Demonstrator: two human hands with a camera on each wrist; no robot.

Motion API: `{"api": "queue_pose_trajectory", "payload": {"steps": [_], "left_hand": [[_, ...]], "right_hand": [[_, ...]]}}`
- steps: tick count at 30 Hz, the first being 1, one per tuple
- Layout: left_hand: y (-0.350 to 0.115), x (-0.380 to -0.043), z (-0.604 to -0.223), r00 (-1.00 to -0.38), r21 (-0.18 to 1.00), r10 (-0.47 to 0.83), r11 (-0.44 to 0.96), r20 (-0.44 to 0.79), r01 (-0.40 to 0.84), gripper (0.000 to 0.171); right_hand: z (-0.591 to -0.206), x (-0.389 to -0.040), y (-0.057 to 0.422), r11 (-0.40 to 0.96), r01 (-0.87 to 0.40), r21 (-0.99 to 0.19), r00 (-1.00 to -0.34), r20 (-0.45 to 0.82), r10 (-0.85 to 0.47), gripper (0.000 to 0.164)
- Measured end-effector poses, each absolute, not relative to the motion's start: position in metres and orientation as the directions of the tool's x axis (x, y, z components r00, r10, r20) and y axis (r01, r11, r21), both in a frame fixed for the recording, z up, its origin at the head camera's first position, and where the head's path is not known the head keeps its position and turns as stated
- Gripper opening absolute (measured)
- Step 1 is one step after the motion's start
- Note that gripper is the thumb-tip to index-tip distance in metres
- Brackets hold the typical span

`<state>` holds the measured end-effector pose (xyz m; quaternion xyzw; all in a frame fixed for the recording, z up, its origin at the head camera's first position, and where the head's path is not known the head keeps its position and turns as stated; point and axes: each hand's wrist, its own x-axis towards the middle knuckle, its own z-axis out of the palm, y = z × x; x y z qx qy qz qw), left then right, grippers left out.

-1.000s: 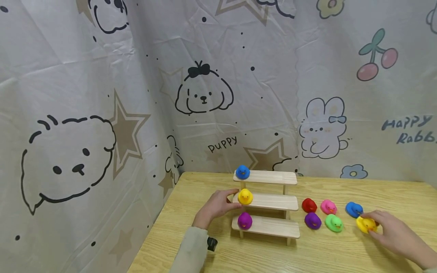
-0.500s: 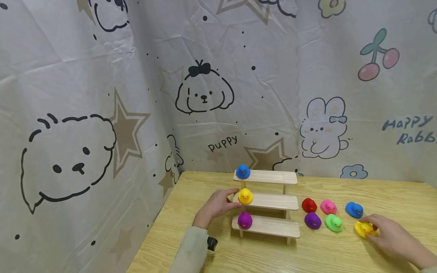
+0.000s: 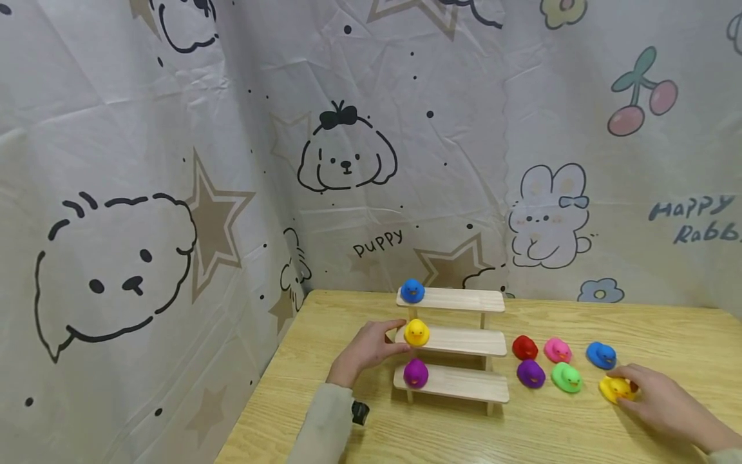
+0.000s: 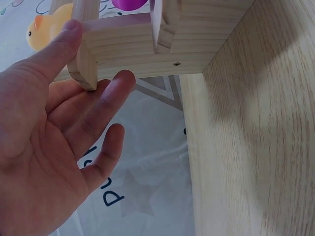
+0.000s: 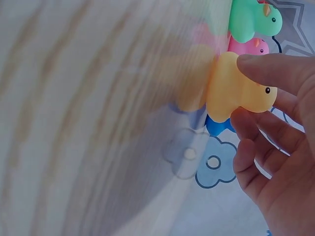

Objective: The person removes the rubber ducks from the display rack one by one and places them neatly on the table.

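My left hand (image 3: 371,348) holds the left end of the middle step of a three-step wooden shelf (image 3: 464,341), with the thumb on one face and fingers behind, as the left wrist view (image 4: 74,128) shows. Right by the thumb sits a yellow rubber duck (image 3: 417,333) on that step. A blue duck (image 3: 413,291) stands on the top step and a magenta duck (image 3: 416,374) on the lowest. My right hand (image 3: 661,396) pinches another yellow rubber duck (image 5: 236,88) between thumb and fingers at the tabletop, just in front of a blue duck (image 3: 601,355).
Between the shelf and my right hand, a red duck (image 3: 525,348), a pink duck (image 3: 558,350), a purple duck (image 3: 531,374) and a green duck (image 3: 567,377) stand in two rows on the wooden table (image 3: 464,438). A printed curtain (image 3: 452,161) hangs behind.
My right hand has shifted the yellow duck slightly left and toward me, so a gap shows between it and the blue duck. The left hand and shelf have stayed in place.
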<state>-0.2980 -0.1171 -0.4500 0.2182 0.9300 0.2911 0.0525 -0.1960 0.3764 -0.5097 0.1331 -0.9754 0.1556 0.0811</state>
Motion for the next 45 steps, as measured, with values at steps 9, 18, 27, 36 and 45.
{"api": "queue_pose_trajectory", "payload": {"steps": [9, 18, 27, 36, 45], "left_hand": [[-0.116, -0.296, -0.45, -0.899, 0.561, 0.436, 0.738, 0.029, 0.376, 0.059], [-0.117, -0.295, -0.449, -0.9, 0.554, 0.434, 0.742, 0.033, 0.378, 0.06], [-0.117, -0.296, -0.448, -0.899, 0.548, 0.437, 0.744, 0.034, 0.383, 0.06], [-0.117, -0.297, -0.448, -0.897, 0.554, 0.44, 0.739, 0.031, 0.382, 0.061], [-0.117, -0.298, -0.45, -0.899, 0.55, 0.437, 0.743, 0.031, 0.381, 0.06]], "right_hand": [[-0.51, -0.2, 0.375, 0.917, -0.252, -0.31, -0.964, 0.158, -0.212, 0.042], [-0.506, -0.201, 0.374, 0.919, -0.219, -0.327, -0.974, 0.133, -0.185, 0.046], [-0.496, -0.2, 0.372, 0.922, -0.236, -0.306, -0.967, 0.168, -0.192, 0.043], [-0.478, -0.197, 0.358, 0.912, -0.323, -0.254, -0.93, 0.262, -0.257, 0.033], [-0.458, -0.197, 0.333, 0.882, -0.445, -0.156, -0.839, 0.417, -0.35, 0.037]]}}
